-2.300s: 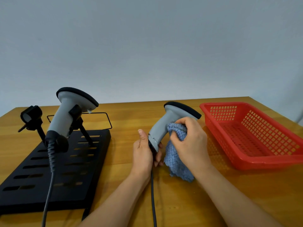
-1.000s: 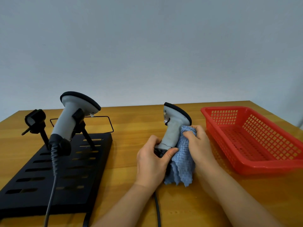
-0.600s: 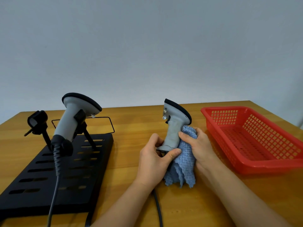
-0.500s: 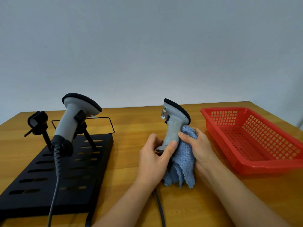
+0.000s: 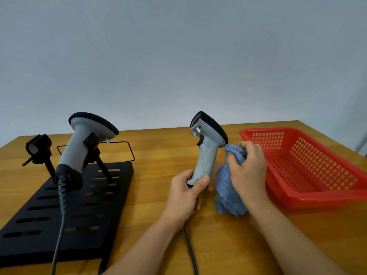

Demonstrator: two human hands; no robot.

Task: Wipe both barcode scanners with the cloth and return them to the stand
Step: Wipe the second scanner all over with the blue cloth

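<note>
A grey barcode scanner (image 5: 206, 147) with a black top stands upright above the table's middle. My left hand (image 5: 186, 193) grips the bottom of its handle, where the black cable (image 5: 190, 251) leaves. My right hand (image 5: 248, 169) holds a bunched blue knitted cloth (image 5: 226, 191) just right of the scanner, its top touching the back of the scanner's head. A second grey scanner (image 5: 83, 143) sits clipped in a holder of the black slotted stand (image 5: 59, 215) at the left. The stand's other holder (image 5: 38, 147) is empty.
A red plastic basket (image 5: 309, 167) with nothing in it stands at the right, close to my right hand. The second scanner's coiled cable (image 5: 61, 197) hangs down over the stand toward the table's front edge. A wall rises behind the wooden table (image 5: 162, 155).
The held scanner has been turned so its head faces left and has risen a little. My right hand with the cloth has come off the handle and now sits beside it, to the right.
</note>
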